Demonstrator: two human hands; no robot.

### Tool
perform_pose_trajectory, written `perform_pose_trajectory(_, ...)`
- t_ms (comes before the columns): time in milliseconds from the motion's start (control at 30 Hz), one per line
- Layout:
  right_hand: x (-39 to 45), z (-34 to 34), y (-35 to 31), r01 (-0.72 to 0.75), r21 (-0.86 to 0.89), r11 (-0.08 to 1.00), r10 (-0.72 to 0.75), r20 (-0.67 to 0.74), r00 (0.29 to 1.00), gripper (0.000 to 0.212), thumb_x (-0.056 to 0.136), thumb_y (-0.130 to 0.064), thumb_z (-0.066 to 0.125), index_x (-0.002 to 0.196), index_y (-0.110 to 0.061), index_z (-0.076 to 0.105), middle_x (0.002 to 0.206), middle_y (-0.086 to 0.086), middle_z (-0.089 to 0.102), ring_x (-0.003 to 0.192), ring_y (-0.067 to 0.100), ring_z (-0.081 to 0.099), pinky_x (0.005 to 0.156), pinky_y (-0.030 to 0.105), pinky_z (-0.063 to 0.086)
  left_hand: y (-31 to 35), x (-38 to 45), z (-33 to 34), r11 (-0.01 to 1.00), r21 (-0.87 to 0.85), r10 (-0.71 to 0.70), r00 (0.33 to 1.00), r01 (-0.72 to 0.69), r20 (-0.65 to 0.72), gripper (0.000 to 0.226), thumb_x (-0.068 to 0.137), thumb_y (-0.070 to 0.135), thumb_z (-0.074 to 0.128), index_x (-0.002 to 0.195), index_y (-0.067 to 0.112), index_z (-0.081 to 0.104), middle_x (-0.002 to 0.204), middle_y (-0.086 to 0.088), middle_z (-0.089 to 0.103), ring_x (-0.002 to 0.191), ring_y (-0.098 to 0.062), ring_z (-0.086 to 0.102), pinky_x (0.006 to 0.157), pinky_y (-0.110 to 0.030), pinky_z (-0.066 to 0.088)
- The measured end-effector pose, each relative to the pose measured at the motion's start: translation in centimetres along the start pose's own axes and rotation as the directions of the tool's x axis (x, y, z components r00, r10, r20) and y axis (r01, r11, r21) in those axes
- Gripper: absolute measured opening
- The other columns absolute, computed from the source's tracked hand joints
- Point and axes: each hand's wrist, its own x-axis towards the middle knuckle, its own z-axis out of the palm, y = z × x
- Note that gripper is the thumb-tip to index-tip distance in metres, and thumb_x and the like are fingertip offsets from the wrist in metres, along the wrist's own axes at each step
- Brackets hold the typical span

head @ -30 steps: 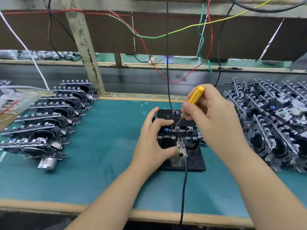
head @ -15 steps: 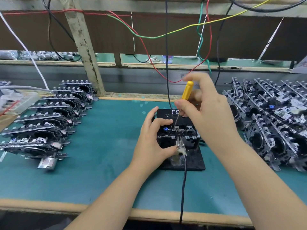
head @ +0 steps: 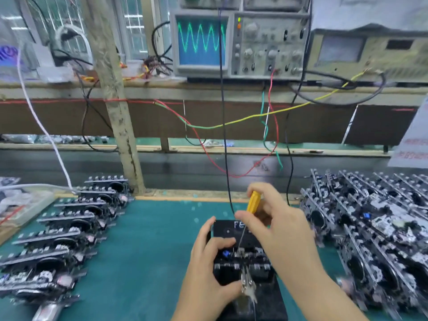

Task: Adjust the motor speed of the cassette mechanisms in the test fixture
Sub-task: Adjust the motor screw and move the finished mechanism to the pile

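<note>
A black test fixture (head: 268, 302) sits on the green mat at bottom centre, with a cassette mechanism (head: 250, 262) seated in it. My left hand (head: 208, 269) grips the mechanism's left side, thumb by the metal clip (head: 246, 282) at its front. My right hand (head: 278, 232) pinches a small yellow-handled screwdriver (head: 253, 201), its thin shaft angled down into the mechanism's top. An oscilloscope (head: 201, 40) on the shelf behind shows a green sine wave.
A row of cassette mechanisms (head: 69, 230) lies at left, and a dense pile of mechanisms (head: 370, 230) at right. Coloured wires (head: 231, 123) hang from the shelf to the fixture. A wooden post (head: 115, 100) stands behind the left row. A clear plastic tray (head: 20, 207) sits far left.
The view has tilted upward, bringing the oscilloscope and shelf into sight. Both hands stay on the fixture; the screwdriver handle has come more upright since a second ago.
</note>
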Motion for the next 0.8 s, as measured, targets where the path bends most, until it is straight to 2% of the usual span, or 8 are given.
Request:
perform_pose_trajectory(100, -0.2, 0.2, 0.2, -0.052, 0.045, 0.998, 0.052, 0.013, 0.999, 0.039, 0.082, -0.035, 0.080, 0.101, -0.048, 0.049, 0.074, -0.016, 0.066, 0.065, 0.006, 0.057, 0.063, 0.013, 0.043, -0.8, 0.8, -0.5, 0.998, -0.055, -0.041, 0.999, 0.043, 0.032, 0.073, 0.059, 0.047, 0.091, 0.120, 0.060, 0.053, 0.156, 0.036, 0.018, 0.141, 0.007, 0.032, 0.108, -0.034, 0.043)
perform_pose_trajectory(200, -0.3, 0.5, 0.2, -0.077, 0.111, 0.991, 0.078, -0.003, 0.997, 0.029, 0.080, -0.029, 0.082, 0.090, -0.040, 0.057, 0.070, -0.017, 0.067, 0.062, 0.003, 0.057, 0.062, 0.012, 0.042, -1.2, 1.4, -1.1, 0.983, -0.112, -0.127, 0.982, 0.143, 0.137, 0.087, 0.065, 0.058, 0.088, 0.126, 0.080, 0.030, 0.149, 0.039, 0.025, 0.141, 0.008, 0.030, 0.114, -0.025, 0.036)
perform_pose_trajectory(367, -1.4, 0.0, 0.3, -0.091, 0.311, 0.946, 0.118, -0.069, 0.991, 0.019, 0.096, -0.043, 0.062, 0.088, -0.026, 0.059, 0.077, -0.008, 0.067, 0.071, 0.009, 0.062, 0.066, 0.016, 0.044, -2.1, 0.7, 0.4, 0.998, -0.036, -0.060, 0.998, 0.059, -0.005, 0.070, 0.061, 0.059, 0.087, 0.124, 0.051, 0.059, 0.158, 0.024, 0.028, 0.139, -0.003, 0.042, 0.103, -0.036, 0.047)
perform_pose_trajectory(433, -2.3, -0.8, 1.2, -0.092, 0.261, 0.961, 0.121, -0.094, 0.988, 0.026, 0.100, -0.047, 0.045, 0.092, -0.029, 0.062, 0.087, -0.014, 0.066, 0.086, 0.005, 0.062, 0.075, 0.013, 0.041, -2.7, 1.1, 0.2, 0.996, -0.070, -0.057, 0.997, 0.061, 0.052, 0.079, 0.056, 0.049, 0.093, 0.124, 0.062, 0.055, 0.153, 0.031, 0.030, 0.140, -0.002, 0.041, 0.108, -0.030, 0.043)
perform_pose_trajectory(533, -3.8, -1.4, 3.5, -0.119, -0.095, 0.988, 0.125, 0.056, 0.991, 0.031, 0.105, -0.041, 0.036, 0.094, -0.035, 0.064, 0.101, -0.023, 0.055, 0.113, -0.004, 0.043, 0.099, 0.019, 0.024, -3.1, 2.6, 0.6, 0.977, -0.174, -0.131, 0.991, 0.123, -0.037, 0.084, 0.049, 0.011, 0.098, 0.107, 0.063, 0.065, 0.138, 0.040, 0.045, 0.134, 0.010, 0.041, 0.107, -0.013, 0.037)
perform_pose_trajectory(633, -4.8, -1.2, 4.9, -0.234, -0.123, 0.964, 0.247, 0.100, 0.964, 0.028, 0.107, -0.036, 0.038, 0.098, -0.040, 0.065, 0.106, -0.027, 0.052, 0.120, -0.006, 0.035, 0.106, 0.024, 0.015, -2.8, 3.9, 0.8, 0.737, -0.508, -0.484, 0.873, 0.446, 0.064, 0.072, 0.045, -0.003, 0.081, 0.088, 0.054, 0.074, 0.104, 0.019, 0.067, 0.125, -0.025, 0.056, 0.110, -0.049, 0.042)
perform_pose_trajectory(700, -5.1, -0.8, 5.2, -0.268, -0.055, 0.962, 0.272, 0.090, 0.958, 0.032, 0.105, -0.042, 0.035, 0.098, -0.041, 0.065, 0.105, -0.029, 0.057, 0.119, -0.005, 0.038, 0.106, 0.024, 0.018, -2.6, 4.5, 0.5, 0.682, -0.546, -0.512, 0.851, 0.486, 0.117, 0.061, 0.050, 0.000, 0.075, 0.091, 0.046, 0.073, 0.109, 0.007, 0.063, 0.124, -0.035, 0.052, 0.109, -0.059, 0.039)
perform_pose_trajectory(800, -5.6, -0.4, 5.4, -0.252, 0.074, 0.965, 0.248, 0.062, 0.967, 0.036, 0.098, -0.052, 0.028, 0.097, -0.046, 0.063, 0.112, -0.032, 0.059, 0.115, -0.003, 0.045, 0.101, 0.023, 0.032, -2.6, 4.0, -0.4, 0.782, -0.473, -0.412, 0.906, 0.406, 0.096, 0.056, 0.071, -0.012, 0.069, 0.111, 0.027, 0.063, 0.144, -0.010, 0.051, 0.130, -0.028, 0.045, 0.110, -0.044, 0.035)
